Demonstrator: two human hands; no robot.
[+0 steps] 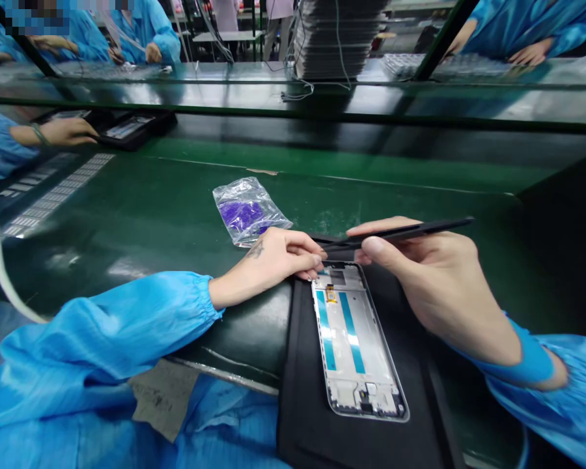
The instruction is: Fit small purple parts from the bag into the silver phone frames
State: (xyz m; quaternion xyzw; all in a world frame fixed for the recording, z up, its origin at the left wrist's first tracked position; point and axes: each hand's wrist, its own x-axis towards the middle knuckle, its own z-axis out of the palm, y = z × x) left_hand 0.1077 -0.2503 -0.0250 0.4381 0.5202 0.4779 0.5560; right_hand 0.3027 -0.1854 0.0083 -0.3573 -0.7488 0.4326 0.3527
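A silver phone frame [356, 342] with two blue strips lies on a black mat [312, 404] in front of me. My left hand [278, 257] rests at the frame's top left corner, its fingers pressed together on the tips of the tweezers. My right hand [430, 273] is closed on long black tweezers [400, 231], which point left toward the left fingertips just above the frame's top edge. What sits between the tweezer tips is too small to make out.
A clear plastic bag of purple parts [247, 212] lies on the green conveyor belt [151, 215] beyond my left hand. Another person's hand [66, 132] rests by a black tray [127, 127] at the left. More workers in blue sit behind the far shelf, beside stacked trays [339, 39].
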